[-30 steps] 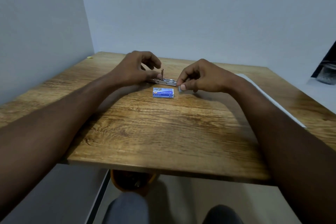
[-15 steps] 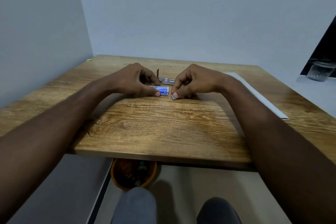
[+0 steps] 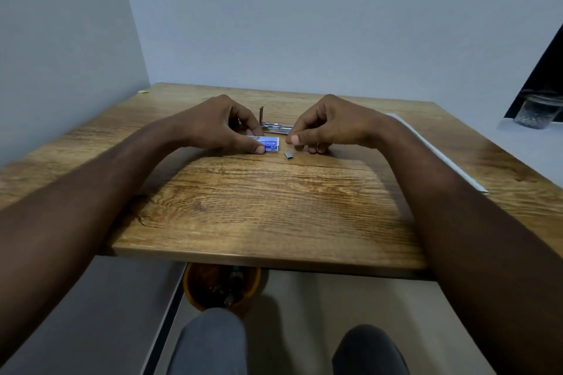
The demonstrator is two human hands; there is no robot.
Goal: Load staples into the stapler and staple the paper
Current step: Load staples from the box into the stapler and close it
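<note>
Left hand (image 3: pixel 222 128) pinching staple box (image 3: pixel 269 144) mid-table (image 3: pixel 274 222). Right hand (image 3: pixel 329 126) curled, pinch closed, contents unclear, above loose staple strip (image 3: pixel 288 155). Open stapler (image 3: pixel 274 126) behind; near edge clear.

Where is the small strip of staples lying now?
In the head view, the staple strip lies loose on the table, just right of the blue staple box and below the right hand.

Left hand (image 3: pixel 225 128) grips staple box (image 3: pixel 268 144); staple strip (image 3: pixel 288 155) lies beside it.

Both forearms reach forward; left hand (image 3: pixel 224 125) and right hand (image 3: pixel 332 125) curled, fingers bent
</note>
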